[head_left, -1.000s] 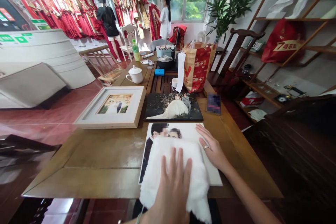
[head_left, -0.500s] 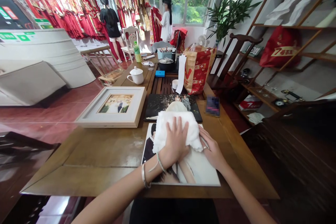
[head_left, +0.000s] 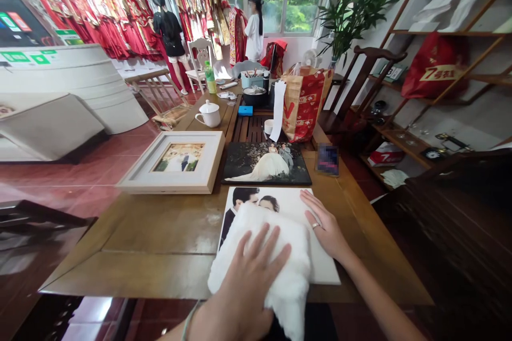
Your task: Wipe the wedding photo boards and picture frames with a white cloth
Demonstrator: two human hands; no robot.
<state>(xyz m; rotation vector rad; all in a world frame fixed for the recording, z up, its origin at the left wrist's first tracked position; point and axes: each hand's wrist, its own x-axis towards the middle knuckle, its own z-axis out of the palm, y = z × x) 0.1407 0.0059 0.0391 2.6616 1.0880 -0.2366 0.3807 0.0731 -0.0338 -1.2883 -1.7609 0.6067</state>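
A white cloth (head_left: 276, 234) covers the lower left part of a photo print (head_left: 326, 261) of a couple, which lies flat at the table's near edge. My left hand (head_left: 252, 272) presses on the cloth from above, palm down, with its fingers spread. Part of the cloth hangs past the near edge. On the print's right margin lies my right hand (head_left: 326, 226), fingers stretched out and a ring on one of them. Just beyond is a dark photo panel (head_left: 266, 162) with a bride's white gown. Left of that panel lies a white framed wedding photo (head_left: 210, 170).
The wooden table (head_left: 152, 234) also bears a lidded white cup (head_left: 209, 115), a red and tan paper bag (head_left: 307, 109) and a phone-like object (head_left: 327, 160). A dark wooden chair (head_left: 362, 74) stands at the right. Two people are at racks of red garments (head_left: 100, 16) behind.
My left hand has drawn the cloth down towards me, uncovering the couple's heads and the dark panel. My right hand stays by the print's right margin, now apart from the cloth.
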